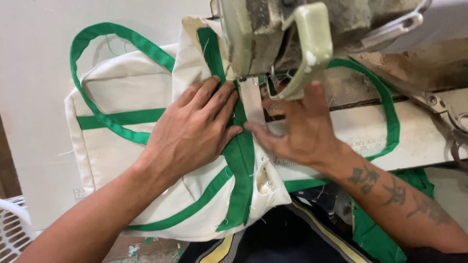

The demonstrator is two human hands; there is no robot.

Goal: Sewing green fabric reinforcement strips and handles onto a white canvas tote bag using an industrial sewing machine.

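Left hand (pixel 195 131) lies flat, fingers spread, pressing on the bag (pixel 126 146), which is of thick cream canvas with smooth green trim (pixel 240 160). This bag spreads under and to the left of this hand, on the white table (pixel 34 97). Right hand (pixel 297 129) is open too, fingers together, its fingertips touching the trim just beside the left hand. Above both hands stands the sewing machine (pixel 273 34), worn pale-green metal, dirty. A green strap (pixel 390 117) curves around behind the right hand. Scissors (pixel 448 117) lie further to the right.
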